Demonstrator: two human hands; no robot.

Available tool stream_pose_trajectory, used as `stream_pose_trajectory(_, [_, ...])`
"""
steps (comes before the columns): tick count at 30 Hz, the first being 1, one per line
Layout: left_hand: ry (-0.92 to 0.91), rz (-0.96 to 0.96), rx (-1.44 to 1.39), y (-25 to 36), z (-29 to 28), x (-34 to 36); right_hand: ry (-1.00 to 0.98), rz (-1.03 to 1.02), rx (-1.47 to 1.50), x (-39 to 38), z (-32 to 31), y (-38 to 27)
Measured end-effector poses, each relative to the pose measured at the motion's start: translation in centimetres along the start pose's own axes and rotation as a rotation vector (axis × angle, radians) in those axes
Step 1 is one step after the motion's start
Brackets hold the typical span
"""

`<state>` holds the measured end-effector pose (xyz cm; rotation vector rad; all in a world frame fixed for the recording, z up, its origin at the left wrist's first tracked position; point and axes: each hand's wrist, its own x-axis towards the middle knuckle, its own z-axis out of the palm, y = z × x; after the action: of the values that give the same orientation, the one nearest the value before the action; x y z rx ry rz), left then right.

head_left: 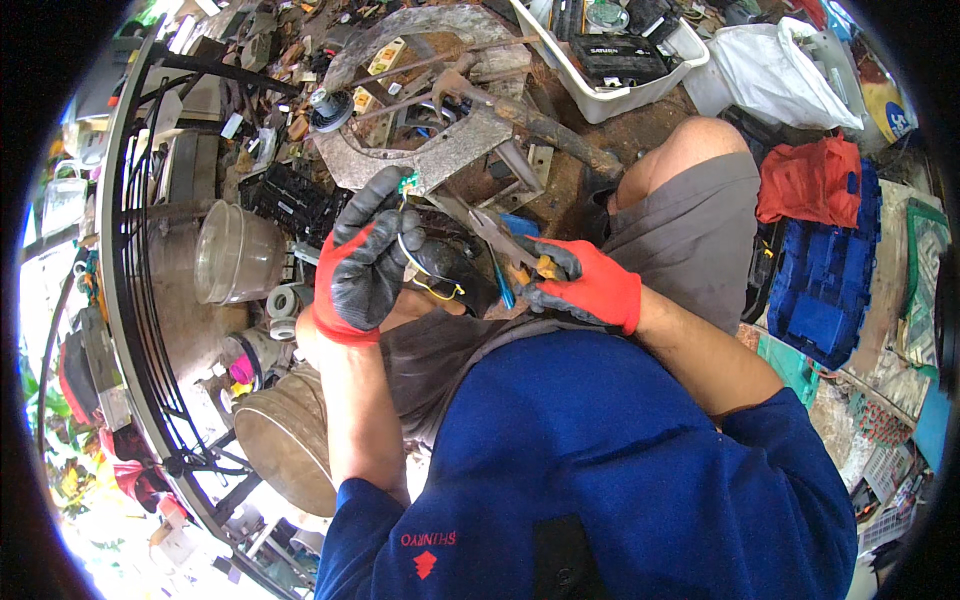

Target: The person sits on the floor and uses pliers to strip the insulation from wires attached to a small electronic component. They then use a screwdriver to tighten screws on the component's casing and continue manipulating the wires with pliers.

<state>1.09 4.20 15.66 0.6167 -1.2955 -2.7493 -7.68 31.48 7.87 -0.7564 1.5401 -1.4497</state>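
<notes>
My left hand (362,262), in a red and grey work glove, is raised with thumb and fingertips closed on a small green circuit board (408,184). A thin white wire (406,245) hangs from the board and curves down to a yellow end near my lap. My right hand (585,283), gloved alike, is closed round the yellow-orange handle (547,268) of a metal hand tool (490,228). Its long metal part points up and left toward the board, its tip close to my left fingertips. Whether it is snips or pliers, I cannot tell.
A ring-shaped metal stand (440,150) lies ahead, with a hammer (530,120) across it. Beyond is a white tub (640,85) of black batteries. Clear buckets (235,255) stand left beside a black metal rack (135,250). A blue crate (825,275) and red bag (810,180) lie right.
</notes>
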Motion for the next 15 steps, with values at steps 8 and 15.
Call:
stream_pose_trajectory(8, [-0.026, 0.009, -0.014, 0.46, -0.14, -0.03, 0.000, -0.027, -0.035, -0.05, -0.10, 0.41])
stream_pose_trajectory(15, [0.042, 0.055, -0.010, 0.80, -0.05, -0.25, -0.011, 0.020, 0.044, -0.04, -0.03, 0.19])
